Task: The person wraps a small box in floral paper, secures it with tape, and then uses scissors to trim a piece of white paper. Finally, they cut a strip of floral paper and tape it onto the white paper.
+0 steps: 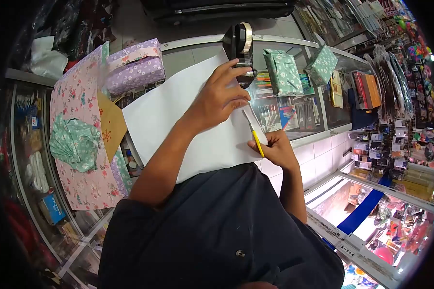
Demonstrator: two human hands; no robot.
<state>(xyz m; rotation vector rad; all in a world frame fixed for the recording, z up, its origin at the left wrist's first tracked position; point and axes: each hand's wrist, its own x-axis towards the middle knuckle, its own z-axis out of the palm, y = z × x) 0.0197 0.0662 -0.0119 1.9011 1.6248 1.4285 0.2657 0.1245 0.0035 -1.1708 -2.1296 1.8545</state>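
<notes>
The left hand is resting on a large white sheet, its upper fingers spreading near the base of a black tape dispenser; whether thumb and forefinger are pinching the sheet's edge cannot be told. The right hand is gripping a yellow-handled cutting tool, clamped between thumb and fingers, its blade lying over the sheet near the right edge. The sheet is lying across a glass counter, which is containing coloured stationery packs below the glass. On the counter, two green floral packages are standing to the right of the dispenser and a purple floral package is sitting to the left; their wrapping is hiding the contents. At far left, a display case is holding a blue box and a white bundle. At lower right, a lit case is containing mixed colourful goods, including a pink round item.
</notes>
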